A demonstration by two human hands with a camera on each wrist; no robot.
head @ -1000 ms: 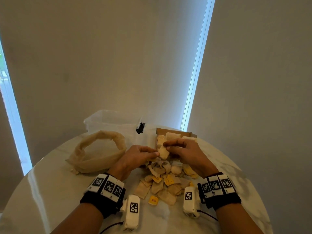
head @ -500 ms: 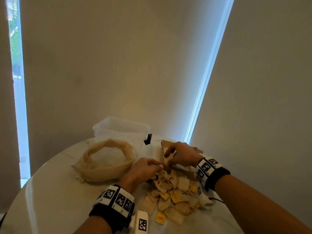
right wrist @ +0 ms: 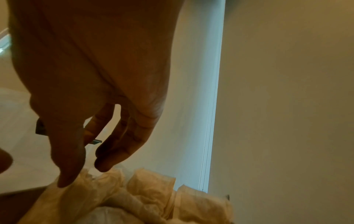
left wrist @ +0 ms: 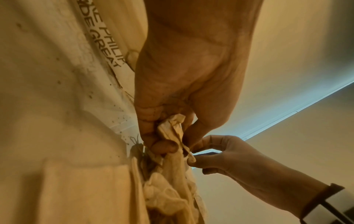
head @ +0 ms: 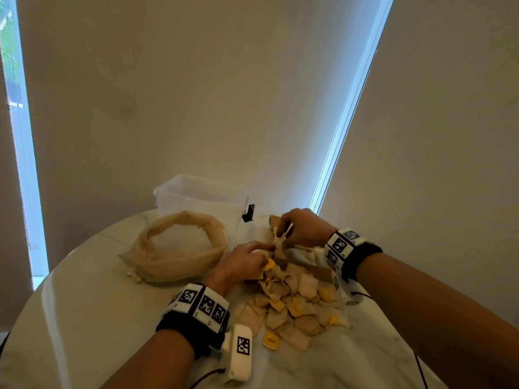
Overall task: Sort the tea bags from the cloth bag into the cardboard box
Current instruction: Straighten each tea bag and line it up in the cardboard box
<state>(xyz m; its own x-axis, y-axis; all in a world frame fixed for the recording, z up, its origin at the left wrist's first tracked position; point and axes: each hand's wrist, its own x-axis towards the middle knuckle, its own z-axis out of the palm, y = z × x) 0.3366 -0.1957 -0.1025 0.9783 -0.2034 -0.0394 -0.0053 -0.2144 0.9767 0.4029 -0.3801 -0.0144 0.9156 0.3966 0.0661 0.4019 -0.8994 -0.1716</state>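
The loose tea bags (head: 295, 304), some with yellow tags, lie heaped on the round marble table (head: 84, 318). Behind the heap stands the cardboard box (head: 320, 273), and the empty cloth bag (head: 179, 248) lies to its left. My left hand (head: 261, 255) sits at the heap's far edge with fingers curled round a crumpled bunch of tea bags (left wrist: 172, 125). My right hand (head: 282, 234) is over the box's left end and pinches the top of one pale tea bag (head: 280, 244) that hangs from it. In the left wrist view that pinch (left wrist: 193, 156) is just beyond my left fingertips. Upright tea bags (right wrist: 149, 195) fill the box.
A clear plastic tub (head: 202, 197) with a black clip (head: 248, 213) stands behind the cloth bag against the wall. A window blind gap (head: 337, 153) runs behind the box. Bare marble stretches along the table's left and near sides.
My right hand went from the heap to the box, and now pinches a tea bag beside my left fingertips. My left hand stayed at the heap. The head camera view shifted.
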